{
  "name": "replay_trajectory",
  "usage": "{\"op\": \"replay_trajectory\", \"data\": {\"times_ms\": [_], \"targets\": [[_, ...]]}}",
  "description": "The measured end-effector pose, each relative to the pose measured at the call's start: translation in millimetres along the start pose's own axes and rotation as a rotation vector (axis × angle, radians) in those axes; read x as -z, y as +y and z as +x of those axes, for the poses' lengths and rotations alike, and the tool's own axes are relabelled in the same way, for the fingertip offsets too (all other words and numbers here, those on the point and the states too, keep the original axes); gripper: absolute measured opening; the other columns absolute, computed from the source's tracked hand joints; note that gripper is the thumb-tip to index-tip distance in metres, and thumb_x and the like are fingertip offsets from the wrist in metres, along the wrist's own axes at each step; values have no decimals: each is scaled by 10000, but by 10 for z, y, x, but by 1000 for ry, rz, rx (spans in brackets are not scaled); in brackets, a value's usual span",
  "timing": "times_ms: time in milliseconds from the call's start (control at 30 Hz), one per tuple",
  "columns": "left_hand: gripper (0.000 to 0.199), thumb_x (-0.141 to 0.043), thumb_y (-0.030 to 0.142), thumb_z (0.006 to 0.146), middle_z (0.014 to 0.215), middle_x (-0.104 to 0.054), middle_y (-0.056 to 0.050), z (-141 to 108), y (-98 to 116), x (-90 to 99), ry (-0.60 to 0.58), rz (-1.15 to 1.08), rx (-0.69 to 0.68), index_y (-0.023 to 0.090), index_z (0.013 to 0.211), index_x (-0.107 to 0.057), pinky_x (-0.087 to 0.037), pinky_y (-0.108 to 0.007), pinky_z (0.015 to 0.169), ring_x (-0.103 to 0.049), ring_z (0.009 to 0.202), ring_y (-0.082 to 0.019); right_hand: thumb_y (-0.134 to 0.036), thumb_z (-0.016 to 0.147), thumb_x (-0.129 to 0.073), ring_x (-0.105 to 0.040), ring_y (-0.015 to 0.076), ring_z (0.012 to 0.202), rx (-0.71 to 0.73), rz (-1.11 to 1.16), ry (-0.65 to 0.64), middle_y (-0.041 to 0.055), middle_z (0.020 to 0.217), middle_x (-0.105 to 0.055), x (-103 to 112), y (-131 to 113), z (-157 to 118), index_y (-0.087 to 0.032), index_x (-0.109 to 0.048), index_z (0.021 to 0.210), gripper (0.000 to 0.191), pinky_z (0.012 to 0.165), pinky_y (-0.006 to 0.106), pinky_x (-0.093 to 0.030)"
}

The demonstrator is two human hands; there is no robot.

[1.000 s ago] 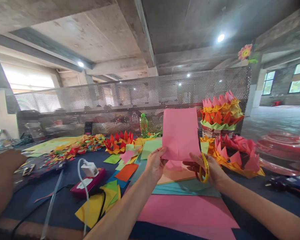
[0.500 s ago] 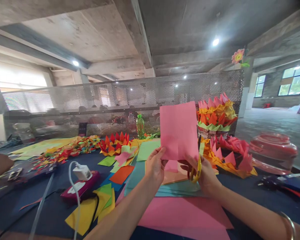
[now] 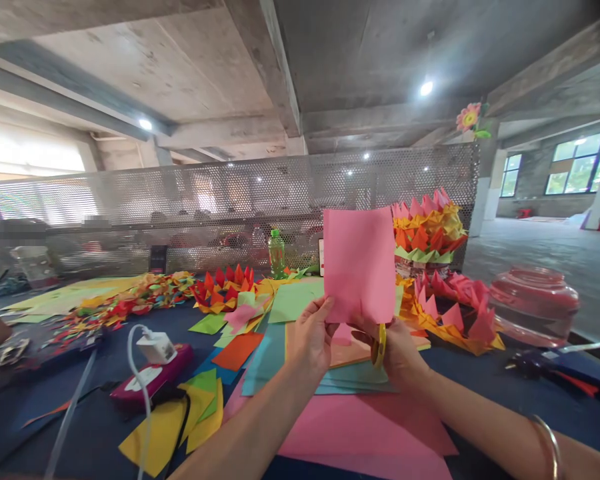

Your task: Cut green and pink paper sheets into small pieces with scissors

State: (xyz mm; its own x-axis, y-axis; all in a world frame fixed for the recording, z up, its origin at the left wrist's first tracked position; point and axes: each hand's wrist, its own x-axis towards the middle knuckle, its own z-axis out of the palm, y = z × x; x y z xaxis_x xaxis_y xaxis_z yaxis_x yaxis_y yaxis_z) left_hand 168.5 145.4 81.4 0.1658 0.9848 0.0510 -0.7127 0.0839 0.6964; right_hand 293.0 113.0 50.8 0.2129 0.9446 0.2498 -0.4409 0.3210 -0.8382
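Upright in front of me is a pink sheet of paper [image 3: 359,260], held by its lower edge. My left hand [image 3: 310,337] pinches the lower left corner between thumb and fingers. At the lower right, my right hand [image 3: 404,348] grips the sheet and also keeps hold of yellow-handled scissors [image 3: 380,347], whose blades are hidden behind the paper. Below the hands lies a stack of blue-green sheets [image 3: 350,380] with smaller orange and pink pieces on it. Larger pink sheets [image 3: 365,433] spread nearer to me.
Folded paper petal rings [image 3: 427,233] are stacked behind on the right, by a clear jar [image 3: 534,307]. A glue gun [image 3: 545,357] lies at right. To the left are a purple power strip [image 3: 153,380], a white charger [image 3: 156,347], cables and paper scraps [image 3: 145,297]. A green bottle [image 3: 277,253] stands behind.
The scissors have turned in my right hand, and their dark blade beside the paper no longer shows. The pink sheet stays in both hands, slightly tilted. The view has shifted a little.
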Motion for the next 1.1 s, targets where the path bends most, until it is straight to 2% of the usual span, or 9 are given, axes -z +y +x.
{"op": "replay_trajectory", "data": {"times_ms": [233, 367, 533, 667, 1100], "targets": [[138, -738, 160, 681, 737, -701, -22, -8, -3, -2, -37, 64, 38, 132, 771, -638, -528, -209, 585, -638, 621, -110, -234, 502, -898, -655, 144, 610, 2, -7, 59, 1, 716, -713, 104, -2, 89, -178, -678, 818, 388, 581, 237, -549], [166, -748, 150, 639, 742, -704, -39, 30, 105, 26, -190, 145, 69, 125, 775, -657, -533, -249, 641, -646, 640, -134, -223, 510, -899, -622, 95, 562, -14, -12, 36, -16, 683, -698, 115, -40, 88, -170, -681, 804, 369, 561, 187, -536], [294, -737, 132, 642, 869, -727, -70, 114, 270, 111, -388, 202, 125, 115, 934, -702, -532, -258, 688, -664, 712, -152, -233, 525, -897, -644, 107, 593, -66, -23, -17, -4, 728, -721, 137, -34, 75, -169, -699, 788, 335, 591, 209, -559], [275, -762, 143, 640, 877, -734, -84, 167, 298, 165, -376, 238, 105, 104, 908, -720, -525, -239, 682, -653, 684, -132, -229, 522, -899, -667, 132, 620, -105, -37, -49, 24, 772, -740, 170, -15, 89, -162, -714, 788, 331, 615, 235, -572], [288, -776, 206, 632, 850, -742, -86, 158, 210, 138, -335, 254, 21, 104, 898, -733, -527, -237, 678, -661, 686, -140, -259, 519, -903, -649, 115, 588, -112, -55, -36, 2, 754, -727, 201, -21, 90, -174, -721, 815, 358, 637, 240, -580]]}}
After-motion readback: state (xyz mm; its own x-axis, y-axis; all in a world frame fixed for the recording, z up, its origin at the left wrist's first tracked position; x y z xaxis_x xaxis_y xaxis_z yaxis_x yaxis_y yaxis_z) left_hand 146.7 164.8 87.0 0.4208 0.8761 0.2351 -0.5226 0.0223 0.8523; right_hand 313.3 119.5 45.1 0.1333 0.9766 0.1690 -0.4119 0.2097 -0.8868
